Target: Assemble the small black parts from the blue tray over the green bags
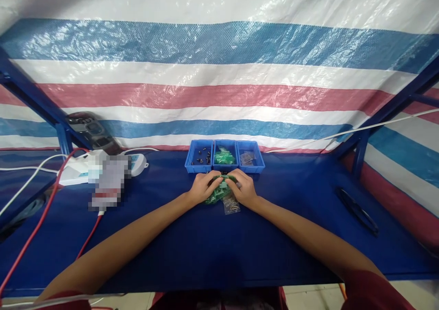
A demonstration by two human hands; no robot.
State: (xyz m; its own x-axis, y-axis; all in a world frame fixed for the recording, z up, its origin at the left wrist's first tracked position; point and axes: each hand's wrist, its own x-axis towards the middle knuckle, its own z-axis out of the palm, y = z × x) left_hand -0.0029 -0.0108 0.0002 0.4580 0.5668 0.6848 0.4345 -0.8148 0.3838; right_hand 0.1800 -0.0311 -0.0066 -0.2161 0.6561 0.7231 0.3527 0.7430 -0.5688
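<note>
Both hands meet over the table just in front of three blue bins. My left hand (202, 187) pinches the upper left edge of a green plastic bag (220, 191), and my right hand (243, 189) pinches its upper right edge. Pale green pieces show through the bag, too small to name. Under my right hand, a small clear bag (232, 205) with brass-coloured metal parts lies on the table, partly covered. Some dark parts show just beyond the fingertips.
The left bin (199, 167) has several dark small parts, the middle bin (225, 167) green bags, the right bin (251, 168) clear bags. A power strip (73, 170) with cables lies left. Dark glasses (357, 210) lie right. A striped sheet (219, 45) hangs behind.
</note>
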